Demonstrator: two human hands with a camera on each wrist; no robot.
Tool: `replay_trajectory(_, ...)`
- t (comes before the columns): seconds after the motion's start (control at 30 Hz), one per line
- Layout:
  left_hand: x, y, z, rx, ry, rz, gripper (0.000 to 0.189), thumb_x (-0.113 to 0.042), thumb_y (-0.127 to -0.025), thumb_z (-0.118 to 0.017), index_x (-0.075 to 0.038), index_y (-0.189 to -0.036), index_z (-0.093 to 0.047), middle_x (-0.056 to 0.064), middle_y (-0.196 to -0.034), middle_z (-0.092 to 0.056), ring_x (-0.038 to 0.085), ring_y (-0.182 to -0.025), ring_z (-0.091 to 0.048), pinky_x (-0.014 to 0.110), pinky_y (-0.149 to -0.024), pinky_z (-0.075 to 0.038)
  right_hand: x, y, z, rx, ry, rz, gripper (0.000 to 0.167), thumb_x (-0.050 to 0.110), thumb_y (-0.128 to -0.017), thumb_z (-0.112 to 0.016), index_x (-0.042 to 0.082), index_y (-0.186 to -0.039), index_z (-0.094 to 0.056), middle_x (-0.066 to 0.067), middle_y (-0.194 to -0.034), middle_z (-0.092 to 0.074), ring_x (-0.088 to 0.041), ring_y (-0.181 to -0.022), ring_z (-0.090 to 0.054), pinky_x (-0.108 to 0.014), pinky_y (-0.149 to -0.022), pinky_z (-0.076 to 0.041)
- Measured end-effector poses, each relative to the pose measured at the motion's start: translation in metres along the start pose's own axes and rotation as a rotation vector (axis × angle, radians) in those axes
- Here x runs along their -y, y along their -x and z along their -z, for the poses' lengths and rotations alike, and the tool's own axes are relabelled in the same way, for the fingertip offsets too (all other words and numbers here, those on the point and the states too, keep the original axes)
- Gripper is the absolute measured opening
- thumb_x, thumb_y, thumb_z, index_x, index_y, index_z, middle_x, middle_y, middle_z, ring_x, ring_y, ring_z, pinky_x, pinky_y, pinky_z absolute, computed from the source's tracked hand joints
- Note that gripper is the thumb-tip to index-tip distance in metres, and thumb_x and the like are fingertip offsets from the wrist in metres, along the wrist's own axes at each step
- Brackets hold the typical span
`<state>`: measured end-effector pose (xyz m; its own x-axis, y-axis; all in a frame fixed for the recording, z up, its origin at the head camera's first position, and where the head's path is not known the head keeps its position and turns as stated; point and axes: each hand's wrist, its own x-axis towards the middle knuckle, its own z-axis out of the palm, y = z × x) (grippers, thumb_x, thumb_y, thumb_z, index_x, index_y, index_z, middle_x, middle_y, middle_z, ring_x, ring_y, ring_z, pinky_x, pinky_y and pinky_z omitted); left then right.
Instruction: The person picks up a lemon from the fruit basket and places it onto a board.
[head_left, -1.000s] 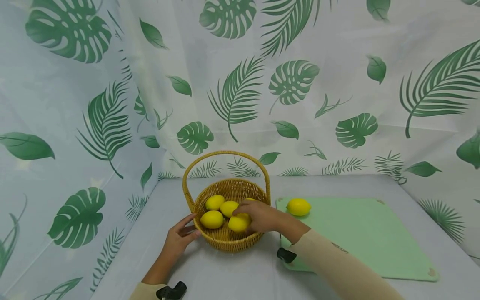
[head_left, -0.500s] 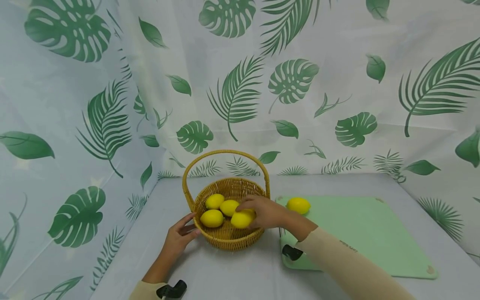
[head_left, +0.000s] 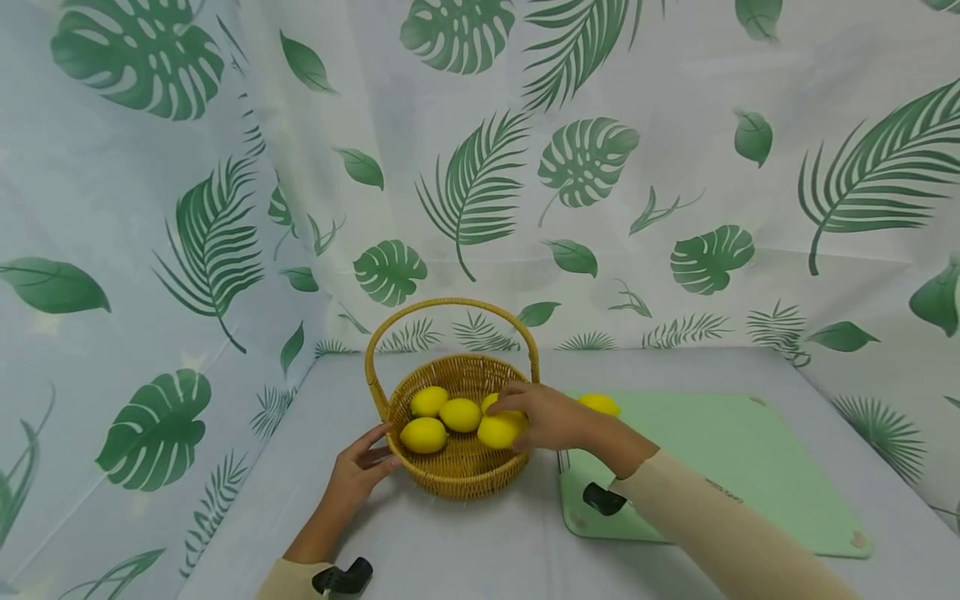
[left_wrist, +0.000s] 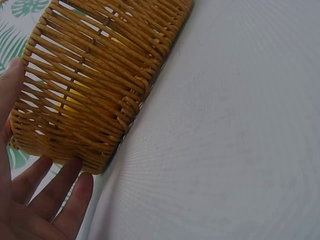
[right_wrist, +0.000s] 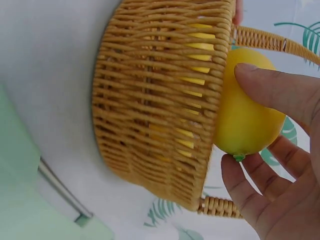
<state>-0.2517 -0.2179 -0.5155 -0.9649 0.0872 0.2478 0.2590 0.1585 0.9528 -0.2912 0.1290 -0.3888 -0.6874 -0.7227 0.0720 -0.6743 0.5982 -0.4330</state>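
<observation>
A wicker basket (head_left: pixel 465 483) with a tall arched handle stands on the table. Several lemons, among them one near the middle (head_left: pixel 460 415), lie inside. My right hand (head_left: pixel 551 417) holds a lemon (right_wrist: pixel 250 110) between thumb and fingers at the basket's right rim; its green stem end shows in the right wrist view. Another lemon behind it is partly covered by that hand. On the left side, my left hand (head_left: pixel 360 471) rests against the basket wall (left_wrist: pixel 90 85), fingers (left_wrist: pixel 70 200) extended along the weave.
Right of the basket lies a pale green cutting board (head_left: pixel 720 467); a lemon (head_left: pixel 600 404) at its far left corner is partly hidden by the right arm. A thin metal bar (right_wrist: pixel 65 187) runs along the board's edge. Leaf-patterned curtains (head_left: pixel 480 167) close off the back and left.
My right hand has lifted a lemon from among the others and carried it rightward to the basket's rim. The left hand has stayed in place.
</observation>
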Motion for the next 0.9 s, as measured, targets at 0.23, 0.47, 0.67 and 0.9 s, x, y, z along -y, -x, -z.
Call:
replay_trajectory(0.23, 0.002, -0.002, 0.001, -0.009, -0.012, -0.022, 0.06, -0.007, -0.085, -0.076, -0.007, -0.14, -0.054, 0.015, -0.144, -0.046, 0.027, -0.111, -0.061, 0.031, -0.081, -0.054, -0.001, 0.008, 0.007, -0.006, 0.025, 0.004, 0.052, 0.015, -0.078, -0.079, 0.02, -0.128, -0.064, 0.003, -0.13, -0.05, -0.018, -0.116, -0.049, -0.04, -0.098, -0.043)
replay_trajectory(0.47, 0.002, -0.001, 0.0, -0.004, -0.003, -0.027, 0.059, -0.006, -0.085, -0.076, -0.006, -0.139, -0.053, 0.016, -0.144, -0.046, 0.029, -0.111, -0.061, 0.032, -0.081, -0.054, -0.001, 0.016, 0.013, -0.037, 0.051, 0.072, 0.052, 0.015, -0.077, -0.082, 0.018, -0.126, -0.065, 0.002, -0.127, -0.052, -0.021, -0.114, -0.05, -0.043, -0.097, -0.044)
replay_trajectory(0.67, 0.001, -0.002, 0.0, -0.002, -0.005, 0.006, 0.059, -0.004, -0.086, -0.075, -0.005, -0.14, -0.052, 0.017, -0.145, -0.044, 0.034, -0.114, -0.059, 0.031, -0.082, -0.053, -0.003, 0.023, 0.019, -0.049, 0.041, 0.065, 0.051, 0.016, -0.077, -0.082, 0.019, -0.125, -0.065, 0.006, -0.125, -0.052, -0.017, -0.115, -0.049, -0.039, -0.097, -0.045)
replay_trajectory(0.9, -0.022, 0.003, -0.001, 0.024, 0.011, 0.022, 0.06, -0.001, -0.086, -0.073, 0.003, -0.14, -0.049, 0.022, -0.146, -0.041, 0.044, -0.116, -0.054, 0.031, -0.082, -0.053, -0.008, 0.029, 0.023, -0.036, 0.033, 0.051, 0.05, 0.011, -0.08, -0.08, 0.019, -0.126, -0.065, 0.005, -0.13, -0.052, -0.019, -0.118, -0.049, -0.039, -0.092, -0.048)
